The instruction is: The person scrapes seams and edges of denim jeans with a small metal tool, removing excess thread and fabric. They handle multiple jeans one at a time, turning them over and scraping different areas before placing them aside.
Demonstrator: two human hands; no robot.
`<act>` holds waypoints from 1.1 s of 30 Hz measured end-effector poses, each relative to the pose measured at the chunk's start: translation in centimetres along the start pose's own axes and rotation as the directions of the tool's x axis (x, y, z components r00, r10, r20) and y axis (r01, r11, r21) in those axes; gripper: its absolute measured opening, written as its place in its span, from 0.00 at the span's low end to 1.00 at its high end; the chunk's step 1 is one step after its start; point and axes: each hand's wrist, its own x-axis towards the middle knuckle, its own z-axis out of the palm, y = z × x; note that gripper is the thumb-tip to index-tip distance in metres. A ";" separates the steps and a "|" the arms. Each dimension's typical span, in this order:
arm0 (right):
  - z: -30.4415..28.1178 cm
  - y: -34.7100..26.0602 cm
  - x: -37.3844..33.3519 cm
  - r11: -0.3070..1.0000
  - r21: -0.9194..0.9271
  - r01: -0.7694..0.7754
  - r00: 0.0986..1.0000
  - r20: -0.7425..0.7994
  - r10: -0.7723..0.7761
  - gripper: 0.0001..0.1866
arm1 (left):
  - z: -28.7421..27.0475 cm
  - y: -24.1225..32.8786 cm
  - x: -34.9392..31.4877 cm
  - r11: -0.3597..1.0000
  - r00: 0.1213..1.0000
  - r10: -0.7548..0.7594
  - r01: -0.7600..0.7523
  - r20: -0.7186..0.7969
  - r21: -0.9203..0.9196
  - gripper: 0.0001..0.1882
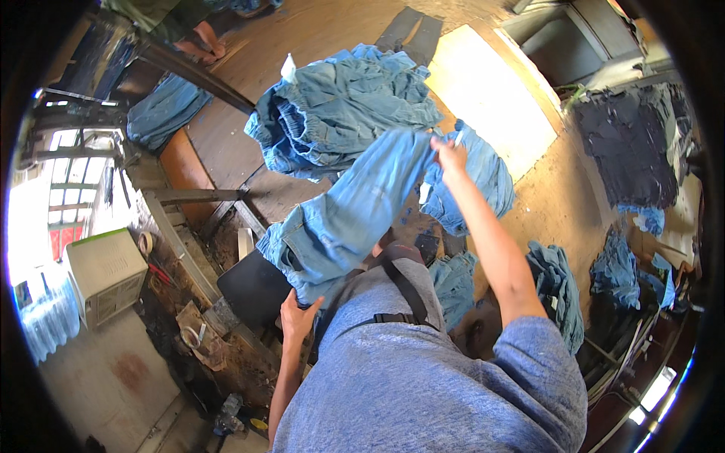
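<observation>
A pair of light-blue denim trousers (347, 208) is stretched between my two hands in front of my body. My left hand (297, 317) grips it near the gathered waist end, at the lower left. At the far end of the trousers, my right hand (451, 157) is closed on the cloth, its arm reaching forward. Just beyond lies a thick stack of similar blue denim trousers (355, 102) with elastic waists. Under my right hand and wrist, another folded denim bundle (472, 181) lies on the table.
A bright pale board (487, 94) covers part of the wooden table (555, 177). Dark cloth (630, 143) is heaped at the right, with more denim (556, 291) below. A white box-shaped appliance (106, 275) stands at the left. Another person's hand (202, 44) shows at upper left.
</observation>
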 end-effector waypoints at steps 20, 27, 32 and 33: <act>-2.7 3.0 -29.4 0.802 -0.287 0.524 0.805 0.475 -0.355 0.27 | 9.1 12.3 16.1 0.197 0.977 -0.016 0.214 0.215 -0.957 0.27; -5.3 6.1 -27.9 0.995 -0.022 0.102 0.940 0.330 -0.089 0.19 | -5.3 -0.2 7.5 0.481 0.952 -0.302 0.197 0.050 -0.854 0.26; -3.6 8.2 -20.6 0.874 0.132 -0.468 0.883 0.105 0.458 0.43 | -9.6 -7.4 2.4 0.609 0.969 0.002 0.196 0.249 -0.768 0.23; -2.3 8.6 -18.8 0.759 0.200 -0.620 0.784 0.143 0.604 0.48 | -9.7 -8.2 1.8 0.648 0.916 0.034 0.285 0.400 -0.706 0.22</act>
